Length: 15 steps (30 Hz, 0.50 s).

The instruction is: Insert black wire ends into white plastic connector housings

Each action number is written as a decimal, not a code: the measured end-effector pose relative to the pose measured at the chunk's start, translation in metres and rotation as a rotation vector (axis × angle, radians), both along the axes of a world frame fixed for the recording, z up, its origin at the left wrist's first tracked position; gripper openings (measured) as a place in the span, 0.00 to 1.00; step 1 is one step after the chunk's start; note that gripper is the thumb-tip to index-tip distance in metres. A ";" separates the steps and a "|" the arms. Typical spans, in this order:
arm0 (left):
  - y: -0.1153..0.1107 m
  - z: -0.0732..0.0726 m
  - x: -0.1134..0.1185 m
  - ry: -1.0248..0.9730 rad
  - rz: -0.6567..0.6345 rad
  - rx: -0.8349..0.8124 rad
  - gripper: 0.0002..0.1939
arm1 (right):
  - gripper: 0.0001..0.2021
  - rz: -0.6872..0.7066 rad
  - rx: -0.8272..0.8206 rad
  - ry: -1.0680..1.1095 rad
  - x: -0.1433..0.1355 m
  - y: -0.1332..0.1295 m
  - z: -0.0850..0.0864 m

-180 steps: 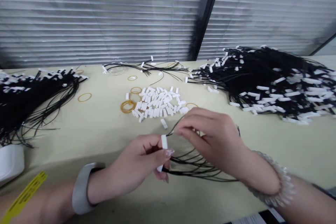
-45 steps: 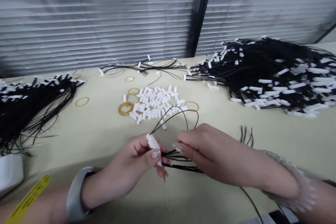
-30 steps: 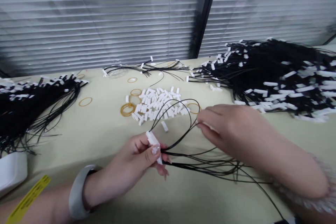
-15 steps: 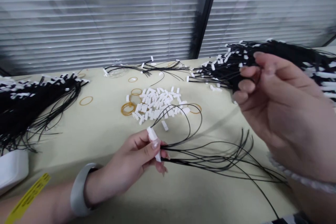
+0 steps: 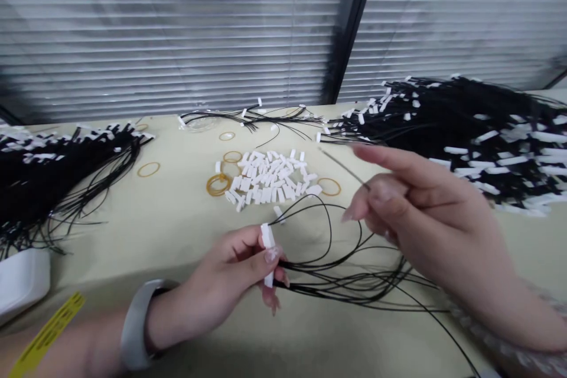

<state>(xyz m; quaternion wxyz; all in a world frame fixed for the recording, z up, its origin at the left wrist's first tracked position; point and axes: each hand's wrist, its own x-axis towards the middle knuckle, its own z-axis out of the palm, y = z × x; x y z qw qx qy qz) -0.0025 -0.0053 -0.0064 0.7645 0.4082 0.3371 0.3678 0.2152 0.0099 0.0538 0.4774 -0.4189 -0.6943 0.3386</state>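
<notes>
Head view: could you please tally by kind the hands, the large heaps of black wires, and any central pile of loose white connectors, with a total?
Left hand and right hand: 2
Large black-wire heaps: 2
Loose white connector pile: 1
Total: 5

One left hand [image 5: 241,269] at 7 o'clock and one right hand [image 5: 425,218] between 3 and 4 share the scene with one held white connector [image 5: 268,238], one thin wire [image 5: 344,169], two large heaps of black wires [image 5: 53,183] at 9 and 3, dozens of loose white connectors [image 5: 268,174] too jumbled to tally, at least four single rubber bands [image 5: 330,195], one white container [image 5: 26,274] at 8 and one beaded bracelet [image 5: 487,339] at 4
</notes>
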 end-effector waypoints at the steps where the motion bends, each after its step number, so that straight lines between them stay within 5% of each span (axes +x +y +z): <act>1: 0.000 0.000 0.000 0.002 0.001 -0.001 0.08 | 0.14 0.060 -0.019 -0.016 -0.002 -0.001 0.000; 6: 0.001 0.002 0.001 0.036 -0.023 0.006 0.08 | 0.05 0.129 0.005 -0.304 -0.016 -0.004 -0.003; 15: 0.000 0.002 0.000 0.049 -0.047 0.022 0.10 | 0.07 0.115 0.135 -0.474 -0.017 -0.005 -0.009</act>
